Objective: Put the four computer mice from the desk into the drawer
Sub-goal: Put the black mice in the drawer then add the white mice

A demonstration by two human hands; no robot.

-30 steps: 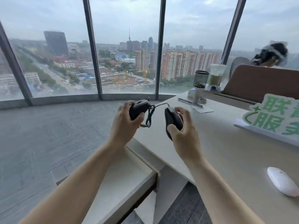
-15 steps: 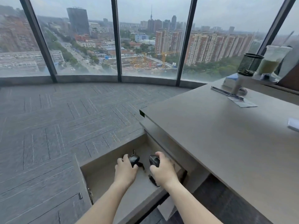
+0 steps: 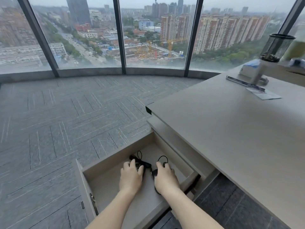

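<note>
My open drawer (image 3: 105, 184) holds two black wired mice (image 3: 154, 173), cables looped. On my desk (image 3: 222, 129) lie a ruler (image 3: 239, 82) and a paper slip (image 3: 264, 94).

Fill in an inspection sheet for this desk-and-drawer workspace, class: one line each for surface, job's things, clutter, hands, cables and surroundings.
Surface: desk top mostly bare in view; no mouse seen on it.
Job's things: two black mice, left mouse and right mouse, down in the open drawer, largely hidden by the hands.
Clutter: mesh pen cup, paper slip, metal strip at the desk's far end.
Hands: left hand and right hand each rest over a mouse; grip unclear.
Cables: black cords looped on the drawer floor.
Surroundings: grey carpet, windows over a city.
</note>
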